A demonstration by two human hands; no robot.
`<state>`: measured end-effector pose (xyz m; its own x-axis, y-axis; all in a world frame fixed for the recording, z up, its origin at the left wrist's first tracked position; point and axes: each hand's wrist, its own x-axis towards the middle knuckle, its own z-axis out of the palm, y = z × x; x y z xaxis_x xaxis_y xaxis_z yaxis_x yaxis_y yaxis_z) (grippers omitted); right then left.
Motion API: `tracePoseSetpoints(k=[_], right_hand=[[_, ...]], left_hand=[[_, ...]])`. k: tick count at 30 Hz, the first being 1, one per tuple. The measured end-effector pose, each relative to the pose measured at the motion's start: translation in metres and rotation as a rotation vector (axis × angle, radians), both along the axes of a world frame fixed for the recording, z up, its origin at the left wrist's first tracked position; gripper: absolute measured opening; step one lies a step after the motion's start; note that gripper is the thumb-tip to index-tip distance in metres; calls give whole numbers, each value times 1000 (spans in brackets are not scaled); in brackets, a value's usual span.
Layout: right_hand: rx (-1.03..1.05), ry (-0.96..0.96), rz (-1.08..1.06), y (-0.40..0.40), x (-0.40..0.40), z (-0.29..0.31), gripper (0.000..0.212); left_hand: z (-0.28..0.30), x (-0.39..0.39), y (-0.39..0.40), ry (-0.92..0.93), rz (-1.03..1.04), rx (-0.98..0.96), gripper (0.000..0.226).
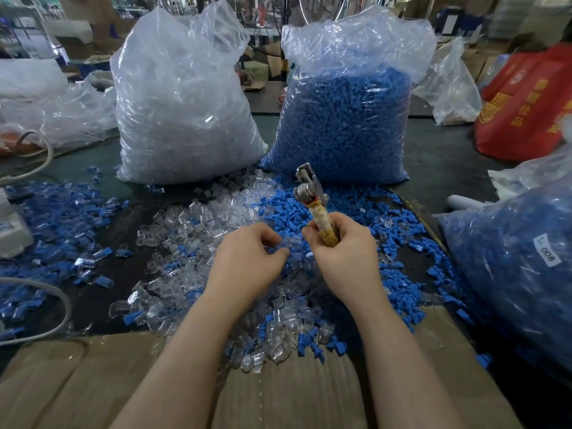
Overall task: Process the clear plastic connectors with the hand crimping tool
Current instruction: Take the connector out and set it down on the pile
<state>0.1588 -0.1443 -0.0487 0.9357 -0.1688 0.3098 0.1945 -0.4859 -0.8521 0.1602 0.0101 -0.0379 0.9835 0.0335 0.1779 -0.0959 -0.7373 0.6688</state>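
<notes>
A loose heap of clear plastic connectors (pixel 192 224) covers the middle of the dark table, mixed with small blue caps (pixel 340 212). My right hand (pixel 340 252) grips the tape-wrapped handle of the hand crimping tool (pixel 309 187), whose metal head points up and away from me. My left hand (pixel 247 258) lies on the heap just left of the tool, fingers curled down into the clear and blue pieces; whatever it holds is hidden under the fingers.
Behind the heap stand a tall bag of clear connectors (pixel 185 103) and a bag of blue caps (pixel 346 119). Another blue-filled bag (pixel 520 258) lies at the right, a red bag (pixel 526 103) behind it. Cardboard (pixel 93 382) covers the near edge; white cables (pixel 55 301) curve at the left.
</notes>
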Motion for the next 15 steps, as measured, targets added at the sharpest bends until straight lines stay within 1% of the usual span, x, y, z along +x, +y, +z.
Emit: tracePoseSetpoints(k=[3,5,7,12,15], right_hand=[[42,24,13,0,0,1,17],[71,13,27,0,0,2,18],[101,-5,41,0,-1,4,18],[120,-15,47,1,-2,7,17],[121,-13,49,0,-2,7,16]], left_hand=[[3,0,-2,-45,54,-253,8],[5,0,-4,-51,58,-371,10],[5,-1,-4,-65,50,-410,10],[8,-3,-5,-109,8,-416,11],[11,-4,-6,-82,-15,-482,13]])
